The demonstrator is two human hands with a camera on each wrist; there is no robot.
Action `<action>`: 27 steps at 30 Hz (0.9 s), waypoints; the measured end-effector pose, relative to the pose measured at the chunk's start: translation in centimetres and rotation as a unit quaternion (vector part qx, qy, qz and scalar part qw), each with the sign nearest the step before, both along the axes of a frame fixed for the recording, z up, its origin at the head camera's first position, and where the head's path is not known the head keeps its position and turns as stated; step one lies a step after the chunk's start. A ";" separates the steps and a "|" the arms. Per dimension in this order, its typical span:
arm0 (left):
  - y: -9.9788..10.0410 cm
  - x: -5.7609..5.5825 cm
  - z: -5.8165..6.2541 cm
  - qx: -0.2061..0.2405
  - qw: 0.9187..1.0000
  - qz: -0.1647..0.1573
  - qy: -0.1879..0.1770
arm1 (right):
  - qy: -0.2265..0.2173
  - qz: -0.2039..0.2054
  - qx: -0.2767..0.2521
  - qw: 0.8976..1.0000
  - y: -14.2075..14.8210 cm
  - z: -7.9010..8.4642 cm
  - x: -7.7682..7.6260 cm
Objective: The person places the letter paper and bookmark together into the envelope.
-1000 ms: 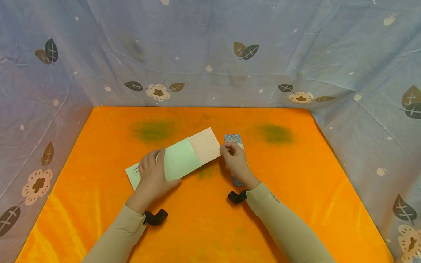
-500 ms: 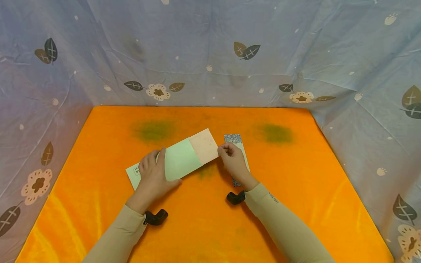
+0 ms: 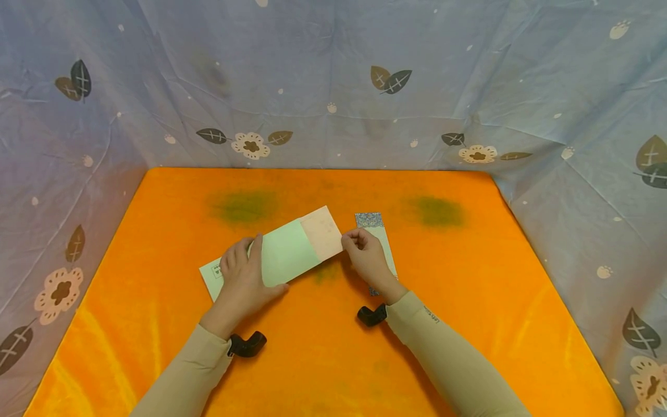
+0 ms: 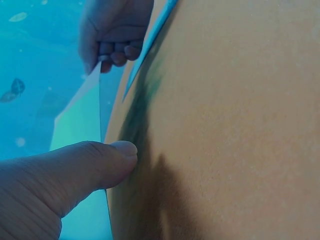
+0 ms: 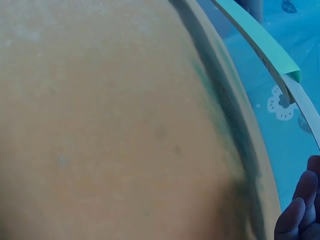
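Note:
My left hand [image 3: 244, 286] grips a pale green paper sleeve [image 3: 288, 252] across its left part, thumb along the near edge. Out of the sleeve's right end sticks a pale pink card [image 3: 323, 233]. My right hand [image 3: 369, 258] pinches that card's near right corner between thumb and fingertips. The right wrist view shows the sleeve's open end [image 5: 292, 74] with the card [image 5: 305, 102] coming out of it. In the left wrist view my left thumb [image 4: 122, 150] lies against the sleeve [image 4: 82, 120]. A printed box with small characters shows at the sleeve's left end.
A flat pale green piece with blue-patterned ends [image 3: 369, 219] lies on the orange cloth [image 3: 323, 359], partly behind my right hand. Patterned curtains [image 3: 333, 69] enclose the table at the back and both sides. Black cameras [image 3: 247, 344] sit on both wrists.
My right hand has moved slightly left with the card, so a shorter length of card shows outside the sleeve. The left hand and the sleeve have hardly moved.

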State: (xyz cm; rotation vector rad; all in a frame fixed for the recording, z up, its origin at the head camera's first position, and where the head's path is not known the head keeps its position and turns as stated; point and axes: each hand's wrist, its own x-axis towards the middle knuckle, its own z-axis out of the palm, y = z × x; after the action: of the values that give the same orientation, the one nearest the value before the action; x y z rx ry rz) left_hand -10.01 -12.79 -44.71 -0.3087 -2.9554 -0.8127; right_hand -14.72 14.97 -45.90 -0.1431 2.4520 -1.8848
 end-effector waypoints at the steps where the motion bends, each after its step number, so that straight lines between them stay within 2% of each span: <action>1: 0.0 0.0 0.0 -0.001 1.000 0.000 0.000 | 0.000 0.000 0.003 1.000 0.0 0.0 0.0; 17: 0.1 0.0 0.1 -0.001 1.000 -0.003 0.003 | 0.002 0.005 0.001 1.000 -0.6 -0.3 0.1; 24: 0.2 -0.1 0.1 -0.004 1.000 -0.003 0.003 | -0.012 0.029 0.000 0.999 -1.3 3.4 1.5; 27: 0.2 -0.1 0.1 -0.005 1.000 -0.002 0.003 | -0.009 0.030 -0.002 1.000 -1.3 3.0 1.4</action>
State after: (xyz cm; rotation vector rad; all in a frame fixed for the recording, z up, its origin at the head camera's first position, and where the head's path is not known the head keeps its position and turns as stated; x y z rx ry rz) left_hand -10.12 -12.63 -44.64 -0.3187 -2.9550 -0.7963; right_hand -13.37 13.65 -42.86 -0.1947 2.4035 -1.8597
